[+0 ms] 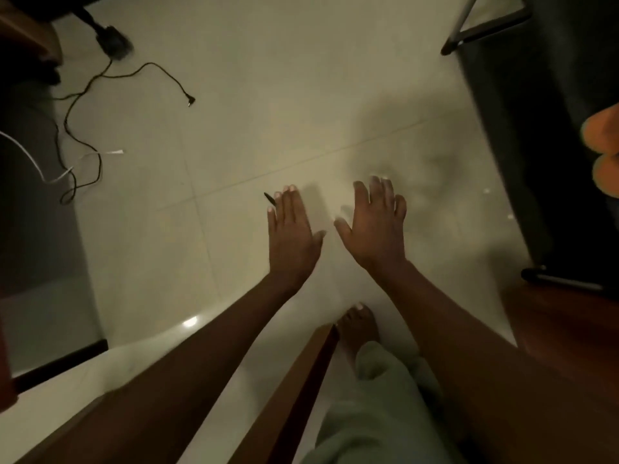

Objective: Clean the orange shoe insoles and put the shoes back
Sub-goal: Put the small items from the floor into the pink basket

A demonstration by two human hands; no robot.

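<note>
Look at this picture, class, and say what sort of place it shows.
Probably a room in a home. The floor is pale glossy tile, loose cables trail across it, and orange shoes sit at the right edge. The person stands barefoot, bare foot showing.

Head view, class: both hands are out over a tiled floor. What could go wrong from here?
The black cable and white cable trail loose across the floor; the bare foot could snag them. The orange shoes sit at the far right edge, well away from the empty left hand and right hand, so reaching them may mean leaning awkwardly.
</note>
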